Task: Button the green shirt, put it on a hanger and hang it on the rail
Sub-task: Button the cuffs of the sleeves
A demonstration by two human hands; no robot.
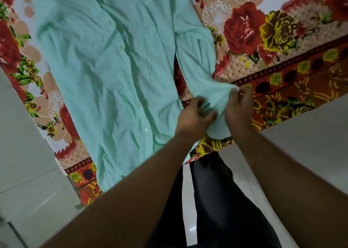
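Observation:
The pale green shirt [105,63] lies flat on a flowered bedsheet [282,46], its hem toward me and its placket with white buttons running down the middle. One sleeve [197,72] stretches along the shirt's right side toward me. My left hand [194,117] and my right hand [239,110] are side by side at the sleeve's cuff end, both pinching its bunched fabric. The collar is out of frame at the top. No hanger or rail is in view.
The bedsheet's near edge runs diagonally across the frame. Light floor tiles [28,163] show on the left and lower right. My dark trousers [212,200] are below my forearms.

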